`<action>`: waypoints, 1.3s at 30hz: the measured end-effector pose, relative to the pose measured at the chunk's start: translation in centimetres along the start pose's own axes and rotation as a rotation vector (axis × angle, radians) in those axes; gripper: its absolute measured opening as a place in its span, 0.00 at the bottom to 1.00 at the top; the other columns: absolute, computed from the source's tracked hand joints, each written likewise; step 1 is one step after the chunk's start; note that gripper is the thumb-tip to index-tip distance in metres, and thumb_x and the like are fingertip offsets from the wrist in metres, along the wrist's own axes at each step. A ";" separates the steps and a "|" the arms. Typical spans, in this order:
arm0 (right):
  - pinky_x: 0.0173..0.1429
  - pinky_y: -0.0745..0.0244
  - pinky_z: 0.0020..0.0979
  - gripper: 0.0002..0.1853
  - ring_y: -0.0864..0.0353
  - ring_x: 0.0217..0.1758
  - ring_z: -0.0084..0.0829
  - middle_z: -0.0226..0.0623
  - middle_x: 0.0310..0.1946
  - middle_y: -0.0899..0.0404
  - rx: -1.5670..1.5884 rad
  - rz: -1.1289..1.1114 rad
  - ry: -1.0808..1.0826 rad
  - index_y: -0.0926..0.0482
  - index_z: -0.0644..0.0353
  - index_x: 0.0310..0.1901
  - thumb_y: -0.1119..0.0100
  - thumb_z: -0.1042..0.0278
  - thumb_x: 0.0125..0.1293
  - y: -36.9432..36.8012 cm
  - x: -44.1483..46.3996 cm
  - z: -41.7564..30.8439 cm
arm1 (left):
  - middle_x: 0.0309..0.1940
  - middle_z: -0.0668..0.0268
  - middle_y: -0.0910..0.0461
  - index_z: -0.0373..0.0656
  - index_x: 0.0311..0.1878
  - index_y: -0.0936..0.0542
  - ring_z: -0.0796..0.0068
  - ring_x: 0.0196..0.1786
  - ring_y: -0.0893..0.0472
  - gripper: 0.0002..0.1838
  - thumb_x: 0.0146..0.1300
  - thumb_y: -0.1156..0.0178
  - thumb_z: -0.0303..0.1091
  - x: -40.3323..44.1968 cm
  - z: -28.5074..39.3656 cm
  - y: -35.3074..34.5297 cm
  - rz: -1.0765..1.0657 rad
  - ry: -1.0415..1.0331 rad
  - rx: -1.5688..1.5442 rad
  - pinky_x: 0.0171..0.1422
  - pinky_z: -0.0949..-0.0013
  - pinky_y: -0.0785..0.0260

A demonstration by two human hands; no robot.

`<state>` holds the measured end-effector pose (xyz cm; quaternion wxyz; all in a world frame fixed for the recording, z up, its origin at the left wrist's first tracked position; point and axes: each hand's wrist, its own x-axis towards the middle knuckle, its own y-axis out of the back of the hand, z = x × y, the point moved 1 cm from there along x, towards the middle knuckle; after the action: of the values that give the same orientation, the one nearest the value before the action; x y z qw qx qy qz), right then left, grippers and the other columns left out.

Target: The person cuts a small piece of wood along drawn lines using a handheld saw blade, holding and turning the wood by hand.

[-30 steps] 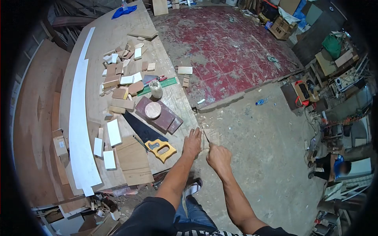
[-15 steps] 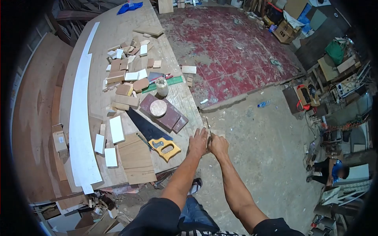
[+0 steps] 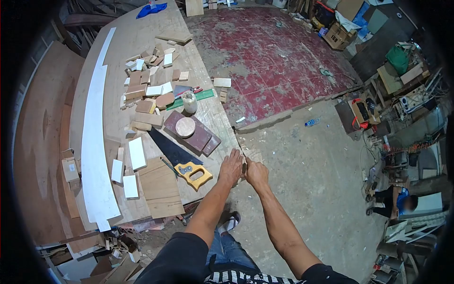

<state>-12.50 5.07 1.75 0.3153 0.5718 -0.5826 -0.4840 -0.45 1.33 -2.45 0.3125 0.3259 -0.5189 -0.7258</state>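
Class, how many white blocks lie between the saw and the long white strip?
3: the largest block, nearest the saw; a smaller block, nearest the strip; and the lowest block, beside the brown board. Any underneath would be hidden.

No text legible | cardboard box (image 3: 337, 39): dark print, too blurred to read
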 end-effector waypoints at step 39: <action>0.38 0.21 0.52 0.14 0.15 0.33 0.52 0.52 0.28 0.16 -0.039 -0.069 0.155 0.18 0.57 0.46 0.41 0.66 0.58 4.2 -1.2 1.2 | 0.75 0.56 0.40 0.35 0.68 0.32 0.55 0.77 0.41 0.43 0.48 0.26 0.35 1.0 2.5 -1.7 0.004 0.264 -0.074 0.70 0.58 0.31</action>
<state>-14.96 5.99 5.43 0.3538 0.6209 -0.5270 -0.4600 -3.20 2.40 -3.63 0.3914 0.4060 -0.4470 -0.6944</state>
